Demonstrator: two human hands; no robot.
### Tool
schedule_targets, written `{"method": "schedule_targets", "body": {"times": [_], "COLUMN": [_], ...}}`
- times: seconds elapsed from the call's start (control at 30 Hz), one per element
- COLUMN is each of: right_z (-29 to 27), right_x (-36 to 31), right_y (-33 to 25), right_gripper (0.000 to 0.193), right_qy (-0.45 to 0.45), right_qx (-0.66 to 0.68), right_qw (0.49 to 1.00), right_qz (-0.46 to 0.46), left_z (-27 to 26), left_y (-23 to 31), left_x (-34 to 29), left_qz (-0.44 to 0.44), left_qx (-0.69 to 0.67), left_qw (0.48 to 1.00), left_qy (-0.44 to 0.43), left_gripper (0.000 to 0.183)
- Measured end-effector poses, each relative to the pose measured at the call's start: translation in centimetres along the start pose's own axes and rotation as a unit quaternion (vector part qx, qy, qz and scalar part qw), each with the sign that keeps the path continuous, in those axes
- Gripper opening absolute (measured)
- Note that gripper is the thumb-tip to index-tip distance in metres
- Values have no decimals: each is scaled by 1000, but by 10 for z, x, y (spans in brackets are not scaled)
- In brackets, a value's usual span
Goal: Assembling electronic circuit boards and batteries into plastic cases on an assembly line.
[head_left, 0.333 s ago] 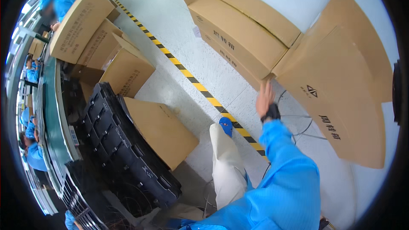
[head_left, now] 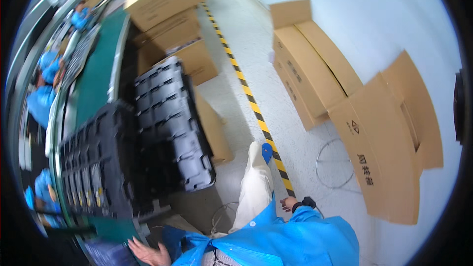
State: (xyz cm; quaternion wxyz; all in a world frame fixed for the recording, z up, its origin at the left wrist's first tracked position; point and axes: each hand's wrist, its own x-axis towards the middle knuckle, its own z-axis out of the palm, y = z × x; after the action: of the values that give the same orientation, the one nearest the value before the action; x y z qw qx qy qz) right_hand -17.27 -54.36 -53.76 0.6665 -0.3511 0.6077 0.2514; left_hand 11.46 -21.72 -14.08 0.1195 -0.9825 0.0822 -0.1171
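Note:
My left hand (head_left: 149,253) is at the lower edge with its fingers spread and nothing in them, close to a dark bluish bundle (head_left: 109,253) by the conveyor. My right hand (head_left: 287,203) hangs low beside my thigh, over the floor tape, with loosely bent fingers apart and nothing visible in them. Left of me, a black moulded tray (head_left: 84,167) with several small parts in its slots rests on the green conveyor (head_left: 98,80). Next to it stands a stack of black trays (head_left: 166,106), tilted, shiny on top.
Open cardboard boxes (head_left: 310,76) line the right wall, a big one (head_left: 377,152) nearest. A metal ring stool base (head_left: 319,170) stands beside it. More cartons (head_left: 165,1) sit beyond the trays. Yellow-black tape (head_left: 246,91) runs along the floor. Several co-workers in blue (head_left: 42,104) sit across the conveyor.
My right hand has drawn back from the cardboard boxes to beside my leg. The view has swung left, bringing my left hand and the tray on the conveyor into sight.

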Motion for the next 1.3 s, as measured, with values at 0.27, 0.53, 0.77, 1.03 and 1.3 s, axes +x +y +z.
{"method": "schedule_targets", "body": {"times": [0.27, 0.53, 0.77, 1.03, 1.3], "right_z": [-81, 88, 347, 507, 520], "right_x": [-14, -249, -447, -371, -330], "right_y": [-71, -236, -168, -209, -206], "right_gripper": [15, 14, 11, 54, 35], "right_qy": [38, 264, -138, -333, -225], "right_qx": [52, -39, -272, -157, -382], "right_qw": [983, 581, 422, 756, 491], "right_qz": [-172, -769, -854, -541, -750], "left_z": [-21, -54, -59, -16, -18], "left_y": [-1, -73, -147, -191, -193], "left_x": [-3, -115, -217, -267, -267], "left_qz": [27, -35, -327, -460, -431], "left_qx": [-241, -472, -246, -345, -404], "left_qw": [970, 864, 824, 750, 749], "left_qy": [25, 171, 391, 327, 299], "left_gripper": [64, 26, 30, 49, 57]}}
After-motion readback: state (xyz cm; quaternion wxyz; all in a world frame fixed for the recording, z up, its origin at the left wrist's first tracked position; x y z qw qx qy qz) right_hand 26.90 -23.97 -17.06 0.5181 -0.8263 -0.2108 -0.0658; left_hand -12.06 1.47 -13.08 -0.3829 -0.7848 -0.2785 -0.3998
